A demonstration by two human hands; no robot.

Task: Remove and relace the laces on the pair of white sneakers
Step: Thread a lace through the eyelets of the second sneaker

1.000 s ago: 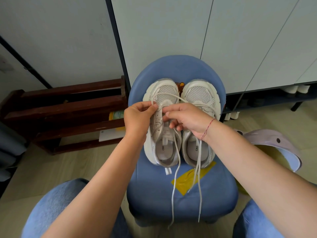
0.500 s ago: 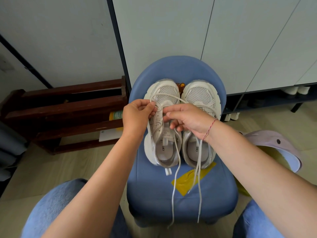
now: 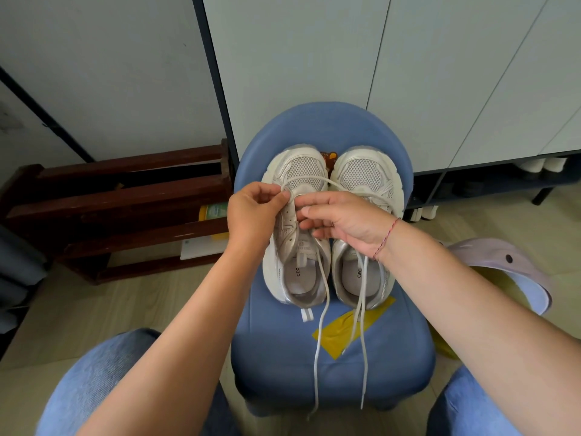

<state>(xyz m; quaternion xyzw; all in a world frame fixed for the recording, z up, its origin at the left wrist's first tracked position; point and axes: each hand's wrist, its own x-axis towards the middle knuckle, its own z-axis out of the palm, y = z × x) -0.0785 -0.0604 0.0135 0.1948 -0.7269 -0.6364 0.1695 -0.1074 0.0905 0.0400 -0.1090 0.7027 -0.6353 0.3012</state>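
Seen from the head camera, a pair of white sneakers stands on a blue stool (image 3: pixel 314 366), toes pointing away from the seated person, long axes running straight ahead. The left hand (image 3: pixel 251 212) is nearer the work: its fingers (image 3: pixel 278 196) pinch a loop of lace (image 3: pixel 309 178) at the lowest eyelets of the left sneaker (image 3: pixel 298 166), the lace arcing rightward across the toe. The right hand (image 3: pixel 349 220) reaches over the right sneaker (image 3: pixel 366 174), fingers curled at the left sneaker's tongue; whether they grasp anything cannot be told. Loose lace ends (image 3: pixel 363 357) trail over a yellow tape patch (image 3: pixel 352 325). A wooden rack (image 3: pixel 125 196) stands left.
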